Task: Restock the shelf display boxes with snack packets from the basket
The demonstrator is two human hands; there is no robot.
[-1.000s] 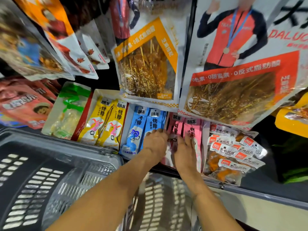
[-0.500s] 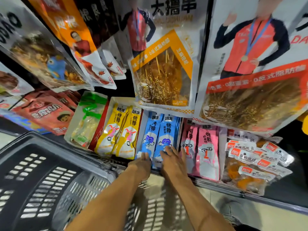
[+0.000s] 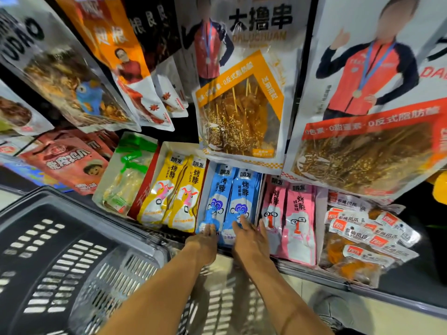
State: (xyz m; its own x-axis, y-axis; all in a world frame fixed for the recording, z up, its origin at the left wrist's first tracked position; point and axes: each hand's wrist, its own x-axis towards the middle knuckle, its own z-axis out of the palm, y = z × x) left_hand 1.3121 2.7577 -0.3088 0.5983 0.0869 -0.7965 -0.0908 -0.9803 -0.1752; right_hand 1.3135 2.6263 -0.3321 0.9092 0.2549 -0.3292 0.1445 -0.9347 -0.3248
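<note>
Pressing 2 blue packets [image 3: 232,197] upright in their display box [image 3: 206,180] with left hand [image 3: 204,239] and right hand [image 3: 250,240], fingers straight, gripping nothing. Probably light, slick, floppy film: best pinched at the stiffer sealed top edge.

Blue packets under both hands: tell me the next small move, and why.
Probably push the blue packets back and square them up. The left hand and right hand rest with straight fingers on their lower ends, gripping nothing, and the left packet's bottom seems to slant toward the yellow packets.
</note>
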